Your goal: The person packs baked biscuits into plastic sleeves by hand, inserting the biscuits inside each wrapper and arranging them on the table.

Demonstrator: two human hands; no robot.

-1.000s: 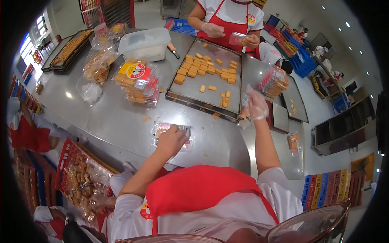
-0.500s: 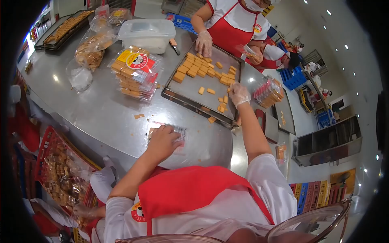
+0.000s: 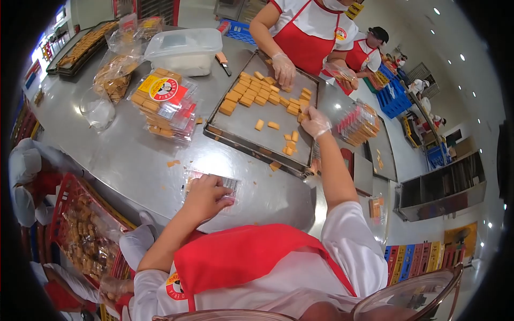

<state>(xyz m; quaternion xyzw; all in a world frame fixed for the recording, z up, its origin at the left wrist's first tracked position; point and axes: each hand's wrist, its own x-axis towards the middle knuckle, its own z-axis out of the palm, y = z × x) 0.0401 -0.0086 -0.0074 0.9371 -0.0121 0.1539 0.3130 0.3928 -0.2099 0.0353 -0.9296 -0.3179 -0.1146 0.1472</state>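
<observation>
My bare left hand (image 3: 203, 199) rests on a flat clear packet (image 3: 229, 193) with biscuit pieces at its left end, on the steel table. Its fingers are spread, with the thumb apart. My gloved right hand (image 3: 316, 122) is at the right edge of the dark baking tray (image 3: 241, 122). Its fingers close on a small orange biscuit (image 3: 303, 109) beside others. Rows of biscuits (image 3: 250, 88) lie on the tray. A pile of filled packets (image 3: 163, 104) lies left of the tray, and a stack of packets (image 3: 360, 124) stands to its right.
A co-worker's gloved hand (image 3: 284, 69) reaches over the tray's far side. A lidded plastic tub (image 3: 184, 51) and a knife (image 3: 224, 63) are behind the packet pile. A scale (image 3: 363, 172) stands right of my forearm. A red crate (image 3: 67, 214) of bagged goods is at the lower left.
My right hand has come from beside the tray onto the biscuits at its right edge. My left hand stays on the packet. The co-worker's gloved hand has reached down to the tray.
</observation>
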